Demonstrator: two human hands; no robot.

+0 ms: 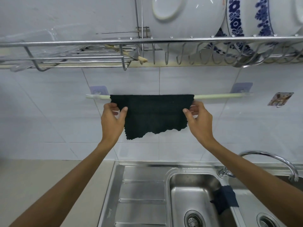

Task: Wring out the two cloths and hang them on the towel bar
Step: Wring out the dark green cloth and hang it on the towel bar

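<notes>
Cloth (pixel 151 115), black, limp and light, drapes over towel bar (pixel 218 96); left hand (pixel 111 119) and right hand (pixel 199 119) pinch its side edges below the bar.

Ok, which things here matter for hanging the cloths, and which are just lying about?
In the job: black cloth draped on towel bar, left hand and right hand pinching its sides; second cloth over sink divider.

Lying about: dish rack, bowls, faucet, wall hook.

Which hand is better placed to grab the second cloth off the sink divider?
Probably the right hand: the second cloth drapes over the sink divider almost directly below it, on the right side. The left hand would have to cross over.
</notes>
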